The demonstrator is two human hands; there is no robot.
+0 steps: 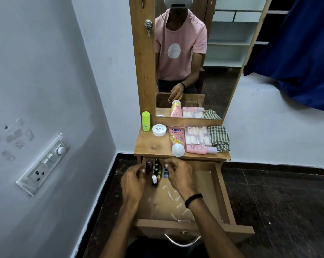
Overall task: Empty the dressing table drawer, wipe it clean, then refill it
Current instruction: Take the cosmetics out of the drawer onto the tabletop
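fingers [139,170] seemingly round bottles [154,181] in drawer [221,194]

I log: lime-green stick [145,121], white jar [159,130], pink tube [176,136] with white cap [178,150], green-and-white checked cloth [219,138], maroon nail polish bottle [149,165], blue nail polish bottle [165,172], brown wood-grain drawer [220,192] streaked white, navy curtain [297,53].

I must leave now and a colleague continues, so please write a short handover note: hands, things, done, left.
Left hand grips a dark red bottle, right hand pinches a blue bottle, both inside the open drawer.
Other polish bottles stand at its back left.
On the tabletop: green stick, white jar, pink tube, nail box, pink bottle, checked cloth.
Done: most items seem out.
Left, probably: remaining bottles, wiping (white streaks on drawer floor), refilling.
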